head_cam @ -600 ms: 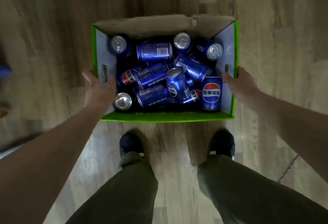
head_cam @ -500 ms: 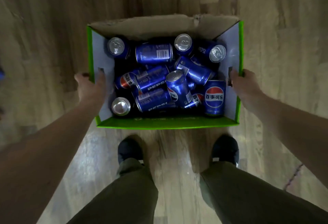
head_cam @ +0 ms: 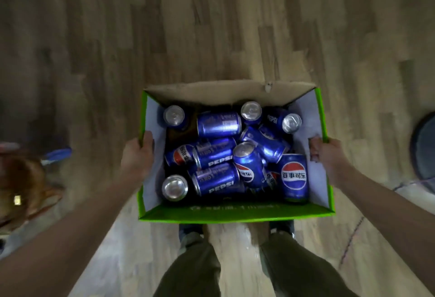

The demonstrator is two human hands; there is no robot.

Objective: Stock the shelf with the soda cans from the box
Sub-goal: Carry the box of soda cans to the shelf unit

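The green cardboard box (head_cam: 235,214) sat in the middle of the frame, lower centre, above a wooden floor (head_cam: 211,26). The left hand (head_cam: 137,155) gripped the box's left wall at its top edge, thumb curled over the rim. The right hand (head_cam: 327,155) gripped the right wall the same way, fingers hooked inside. Blue soda cans (head_cam: 219,125) filled the box in a jumble: several lay on their sides in the centre, three stood upright along the far wall with silver tops showing, one upright can (head_cam: 174,187) stood in the near-left corner, and one labelled can (head_cam: 294,178) stood near the right wall. Trouser legs (head_cam: 195,271) and shoes showed below the box.
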